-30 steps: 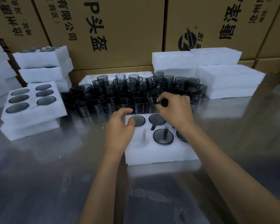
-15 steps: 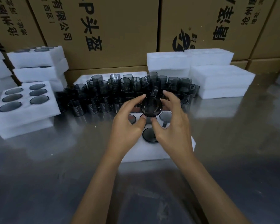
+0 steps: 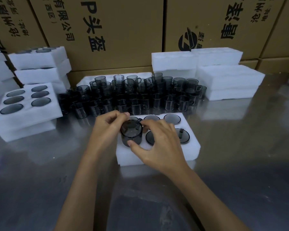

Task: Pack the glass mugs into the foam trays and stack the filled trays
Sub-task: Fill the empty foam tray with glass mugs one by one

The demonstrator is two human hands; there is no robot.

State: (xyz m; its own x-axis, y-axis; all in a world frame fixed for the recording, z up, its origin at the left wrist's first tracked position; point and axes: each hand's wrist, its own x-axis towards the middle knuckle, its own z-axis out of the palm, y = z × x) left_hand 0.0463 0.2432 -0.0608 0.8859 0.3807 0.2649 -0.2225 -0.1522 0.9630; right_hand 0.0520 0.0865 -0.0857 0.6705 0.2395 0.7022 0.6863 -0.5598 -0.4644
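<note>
Both hands' curled fingers (image 3: 137,145) grip a glass mug (image 3: 131,134) above the five-filled foam tray (image 3: 157,155).

Bench (image 3: 40,189): shiny metal top, filling the near and middle view.
Cardboard boxes (image 3: 117,30): brown, black Chinese print, stacked along the bench's far edge.
</note>
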